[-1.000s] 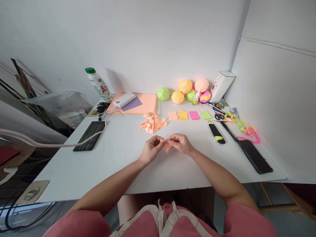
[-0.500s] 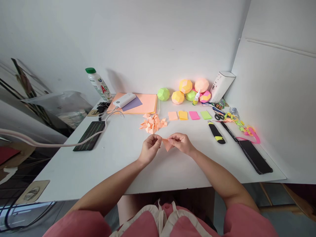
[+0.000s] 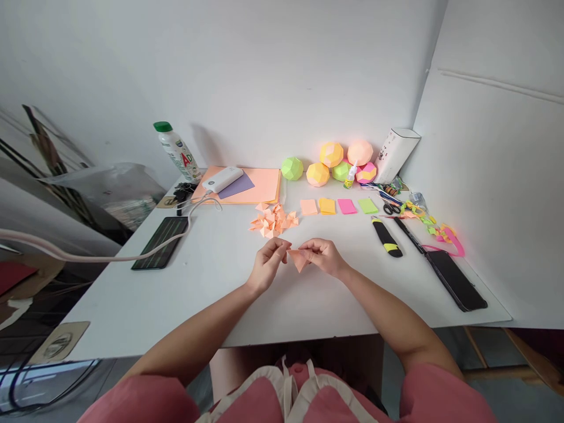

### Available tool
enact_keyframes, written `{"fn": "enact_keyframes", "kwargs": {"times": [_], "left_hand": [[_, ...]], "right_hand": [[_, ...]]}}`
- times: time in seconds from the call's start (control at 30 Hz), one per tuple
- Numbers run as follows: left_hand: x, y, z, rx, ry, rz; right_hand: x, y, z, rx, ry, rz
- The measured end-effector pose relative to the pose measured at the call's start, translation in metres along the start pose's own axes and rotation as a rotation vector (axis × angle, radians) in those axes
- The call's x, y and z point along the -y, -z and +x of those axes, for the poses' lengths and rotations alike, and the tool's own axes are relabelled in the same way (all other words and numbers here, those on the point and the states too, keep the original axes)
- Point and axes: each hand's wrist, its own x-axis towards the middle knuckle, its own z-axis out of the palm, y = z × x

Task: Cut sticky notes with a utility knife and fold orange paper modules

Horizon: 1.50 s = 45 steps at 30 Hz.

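A small peach folded paper piece hangs point down between my hands, just above the white table. My right hand pinches its right side between thumb and fingers. At its upper left corner, my left hand has thumb and forefinger pressed together, touching the paper's edge or very close to it. Beyond my hands lies a heap of similar peach folded pieces. Small stacks of peach, orange, pink and green paper are in a row to its right.
Faceted paper balls and a glue bottle stand by the wall. A cutter, scissors and a black phone lie right. Left are a power bank, large sheets, a bottle and a dark device.
My left fingers have shifted slightly at the paper's upper left corner. The paper has dropped a little and shows more of its flat front.
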Motion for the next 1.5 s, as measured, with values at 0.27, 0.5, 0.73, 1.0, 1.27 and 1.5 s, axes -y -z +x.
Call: {"fn": "enact_keyframes", "kwargs": {"times": [0.27, 0.5, 0.73, 1.0, 1.27, 1.5], "left_hand": [[0.004, -0.005, 0.002, 0.044, -0.085, 0.159], [0.001, -0.007, -0.003, 0.037, -0.142, 0.246], [-0.001, -0.005, -0.004, -0.043, -0.130, 0.238], [0.010, -0.005, 0.000, 0.143, -0.060, 0.215], [0.009, -0.007, 0.000, 0.124, -0.048, 0.262], [0.004, -0.005, 0.001, 0.057, -0.027, 0.247]], "right_hand": [[0.002, -0.002, -0.002, 0.068, 0.030, -0.063], [0.010, -0.004, -0.005, 0.021, 0.015, -0.173], [0.004, 0.000, -0.003, -0.037, 0.005, -0.143], [0.002, -0.004, -0.003, 0.045, -0.007, -0.074], [0.003, -0.004, -0.004, 0.031, 0.047, -0.200], [0.003, 0.003, 0.000, -0.021, 0.028, -0.228]]}}
